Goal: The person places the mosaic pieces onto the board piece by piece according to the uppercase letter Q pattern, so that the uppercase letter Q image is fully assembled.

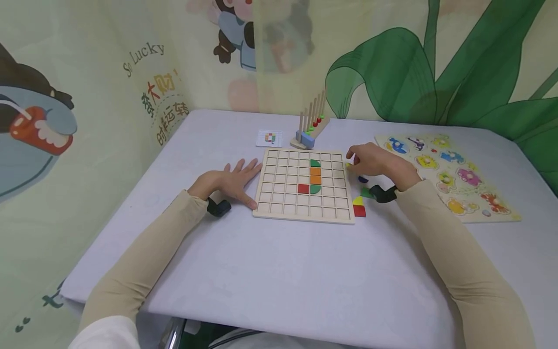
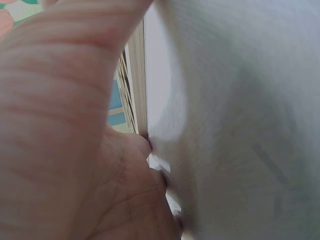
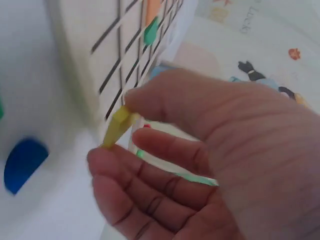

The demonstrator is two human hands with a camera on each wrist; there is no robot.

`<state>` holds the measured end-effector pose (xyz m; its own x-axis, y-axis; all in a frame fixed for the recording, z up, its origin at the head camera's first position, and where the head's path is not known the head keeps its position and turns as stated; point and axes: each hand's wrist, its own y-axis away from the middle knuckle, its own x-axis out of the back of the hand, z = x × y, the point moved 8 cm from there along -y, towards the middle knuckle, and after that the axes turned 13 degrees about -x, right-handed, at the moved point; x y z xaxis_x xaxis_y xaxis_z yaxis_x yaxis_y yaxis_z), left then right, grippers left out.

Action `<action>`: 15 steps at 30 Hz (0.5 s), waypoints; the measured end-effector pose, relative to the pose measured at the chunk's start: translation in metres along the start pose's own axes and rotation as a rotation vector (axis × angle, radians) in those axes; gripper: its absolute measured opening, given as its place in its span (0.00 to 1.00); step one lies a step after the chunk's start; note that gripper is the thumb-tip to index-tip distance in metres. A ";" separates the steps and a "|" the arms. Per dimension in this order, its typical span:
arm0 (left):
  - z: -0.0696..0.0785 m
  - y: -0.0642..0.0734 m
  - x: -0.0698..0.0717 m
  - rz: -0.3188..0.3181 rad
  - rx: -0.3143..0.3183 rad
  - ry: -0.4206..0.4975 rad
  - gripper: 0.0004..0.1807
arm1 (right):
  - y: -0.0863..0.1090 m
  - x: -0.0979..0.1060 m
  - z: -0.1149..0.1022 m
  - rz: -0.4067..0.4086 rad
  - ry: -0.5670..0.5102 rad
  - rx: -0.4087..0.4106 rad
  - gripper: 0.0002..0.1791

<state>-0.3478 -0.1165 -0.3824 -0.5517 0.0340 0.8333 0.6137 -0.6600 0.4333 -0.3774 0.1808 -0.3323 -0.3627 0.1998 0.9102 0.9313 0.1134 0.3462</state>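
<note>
A square wooden grid board (image 1: 285, 189) lies on the table, with two green quarter-round pieces, two orange squares and a red square (image 1: 303, 188) set in its cells. My left hand (image 1: 235, 182) lies flat with fingers spread, fingertips at the board's left edge. Between thumb and fingertips, my right hand (image 1: 372, 160) pinches a small yellow block (image 3: 119, 125) by the board's right edge. Below that hand, a dark blue rounded piece (image 3: 25, 164) lies on the cloth. Nearer me are a green piece (image 1: 367, 193), a yellow piece (image 1: 358, 200) and a red piece (image 1: 359, 211).
Behind the board stand a pattern card (image 1: 269, 138) and a wooden rack with upright pegs (image 1: 310, 116), holding red and green beads. On the right lies a puzzle board with colourful animal shapes (image 1: 453, 177). A printed curtain (image 1: 287, 92) hangs along the table's back edge.
</note>
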 end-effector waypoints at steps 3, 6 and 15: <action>0.001 0.000 0.000 -0.001 -0.008 0.007 0.69 | 0.008 0.003 -0.019 0.034 -0.038 0.093 0.20; 0.002 -0.001 0.000 -0.006 -0.014 0.008 0.68 | 0.015 0.000 -0.039 0.047 -0.074 0.192 0.19; -0.001 0.002 -0.001 -0.010 0.008 0.005 0.68 | 0.022 -0.024 -0.093 -0.049 -0.057 0.344 0.16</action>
<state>-0.3467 -0.1186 -0.3825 -0.5608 0.0367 0.8272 0.6128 -0.6533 0.4445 -0.3446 0.0878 -0.3253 -0.4171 0.2388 0.8769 0.8501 0.4438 0.2835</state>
